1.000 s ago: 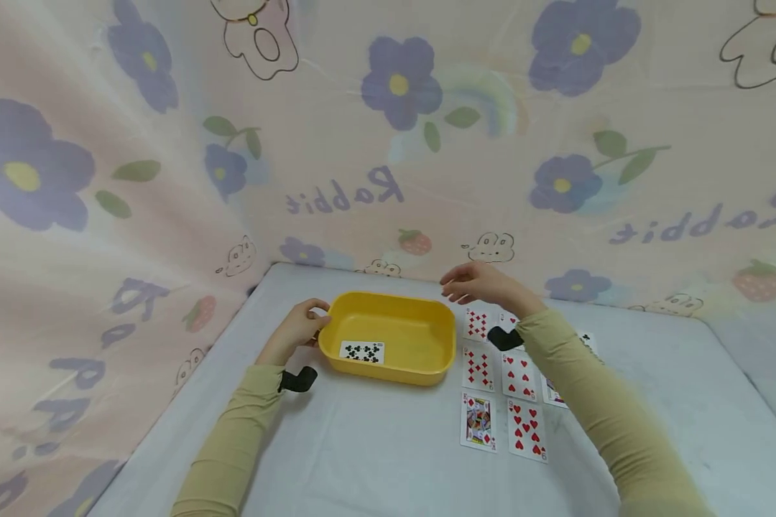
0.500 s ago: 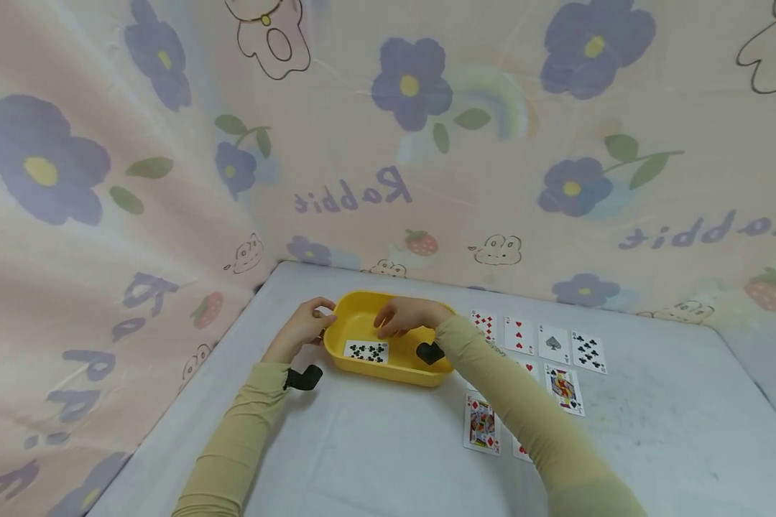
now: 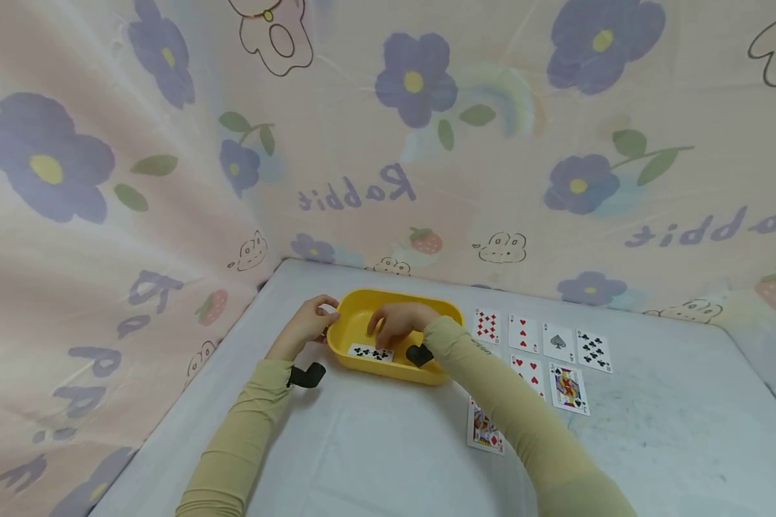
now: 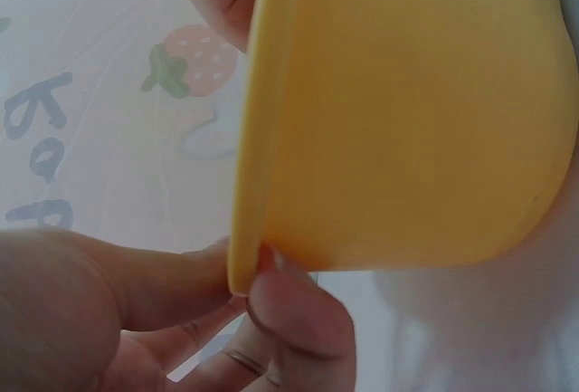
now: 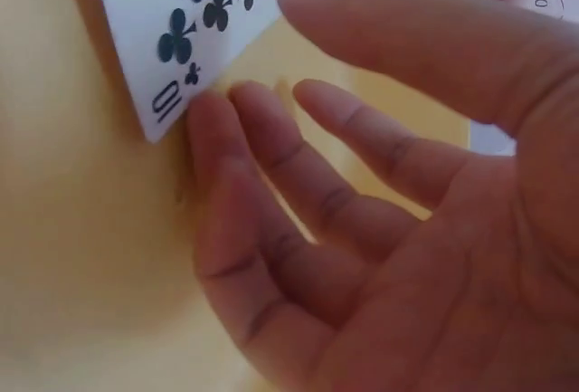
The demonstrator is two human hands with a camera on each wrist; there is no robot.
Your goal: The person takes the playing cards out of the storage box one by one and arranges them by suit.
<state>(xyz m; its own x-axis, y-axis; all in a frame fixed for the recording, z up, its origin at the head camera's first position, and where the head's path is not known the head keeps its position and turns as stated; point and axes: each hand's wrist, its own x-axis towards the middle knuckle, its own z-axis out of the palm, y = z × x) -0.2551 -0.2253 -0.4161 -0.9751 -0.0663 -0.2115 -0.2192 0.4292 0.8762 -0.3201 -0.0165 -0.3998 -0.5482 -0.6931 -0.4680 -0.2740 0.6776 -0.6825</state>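
My left hand [image 3: 307, 324] pinches the left rim of a yellow plastic basin [image 3: 398, 370]; the left wrist view shows thumb and fingers on either side of that rim. Inside the basin lies a ten of clubs card [image 3: 365, 352]. My right hand [image 3: 401, 323] reaches down into the basin over this card. In the right wrist view, the thumb tip overlaps the long edge of the ten of clubs [image 5: 217, 3], while a fingertip meets that edge near the corner. Thumb and fingers stand apart, the fingers loosely bent.
Right of the basin, face-up cards lie in rows: a diamond card [image 3: 488, 326], a three of hearts [image 3: 523, 333], an ace of spades [image 3: 559, 342], a clubs card [image 3: 594, 350], a jack [image 3: 568, 388] and a king [image 3: 483, 429]. My right sleeve hides others. A patterned cloth [image 3: 362, 237] hangs behind.
My right hand has swung left from above the cards down into the basin, to the ten of clubs. The left hand keeps its hold on the rim; the view has shifted slightly.
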